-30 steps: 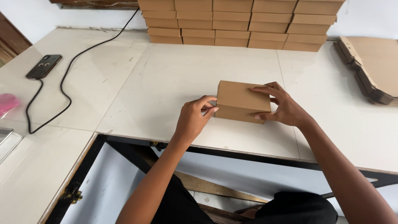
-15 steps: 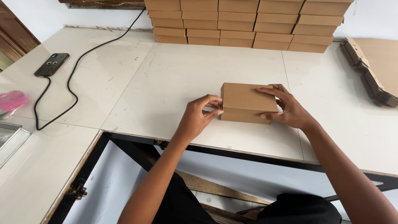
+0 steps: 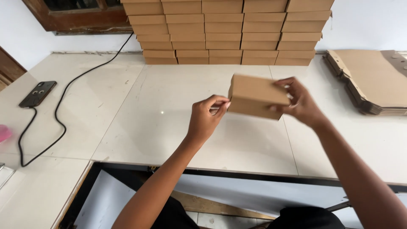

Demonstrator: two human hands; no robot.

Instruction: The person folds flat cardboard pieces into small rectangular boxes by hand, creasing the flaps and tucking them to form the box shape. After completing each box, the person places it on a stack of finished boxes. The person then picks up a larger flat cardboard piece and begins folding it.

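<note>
Cardboard box (image 3: 255, 95), long axis left-right, right end tilted down

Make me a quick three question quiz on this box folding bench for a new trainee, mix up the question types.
1. True or false: the small cardboard box rests flat on the table.
2. Which hand grips the box's right end? A) left hand B) right hand
3. What lies at the table's far right edge?

Key:
1. False; both hands hold it above the table.
2. B, the right hand; the left hand pinches the left end.
3. A stack of flat cardboard blanks.
</note>
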